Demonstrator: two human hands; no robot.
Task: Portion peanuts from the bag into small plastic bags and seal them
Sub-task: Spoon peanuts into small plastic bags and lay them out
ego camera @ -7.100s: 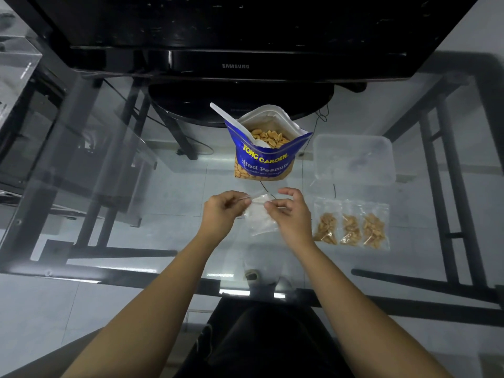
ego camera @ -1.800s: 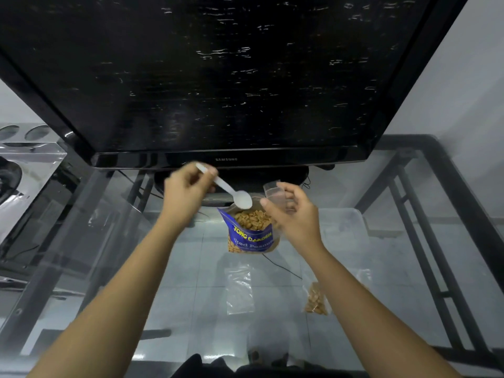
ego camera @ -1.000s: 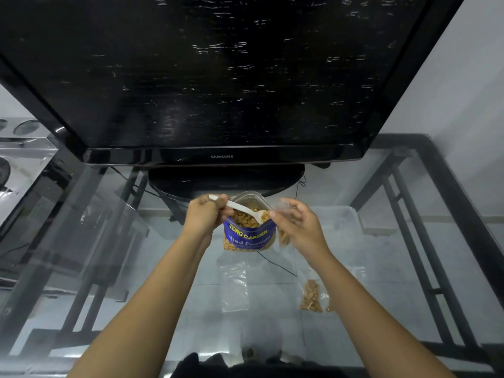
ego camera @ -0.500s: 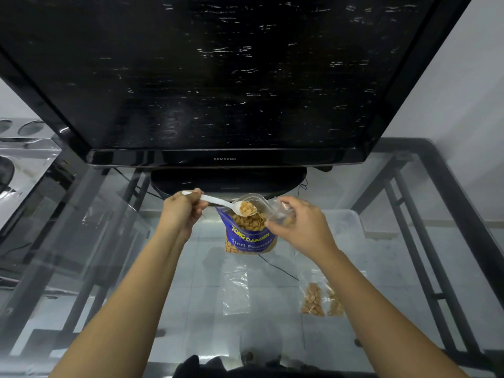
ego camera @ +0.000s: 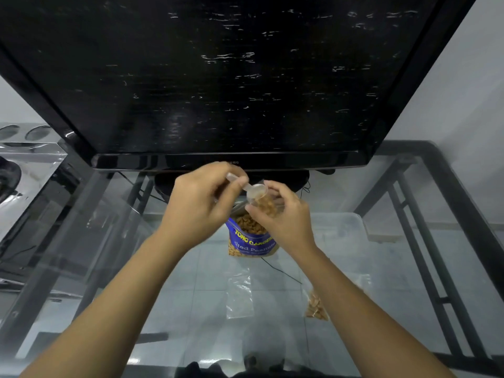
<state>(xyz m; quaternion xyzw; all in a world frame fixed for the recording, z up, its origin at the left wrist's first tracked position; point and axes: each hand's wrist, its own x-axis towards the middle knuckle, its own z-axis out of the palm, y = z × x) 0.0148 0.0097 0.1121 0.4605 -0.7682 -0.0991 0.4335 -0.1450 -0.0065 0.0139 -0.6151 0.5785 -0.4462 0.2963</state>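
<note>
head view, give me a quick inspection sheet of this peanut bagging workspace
surface: glass table, dark metal frame, floor tiles visible through it
job's things: blue peanut bag standing open; white spoon tipped over small plastic bag that holds some peanuts; empty small bag lying flat; filled bag partly behind the right forearm
clutter: clear plastic container right of the peanut bag
grippers: left hand holds the spoon; right hand holds the small plastic bag open
cables: thin black cable near the peanut bag
surroundings: black television at the table's far side; clear box at left
</note>
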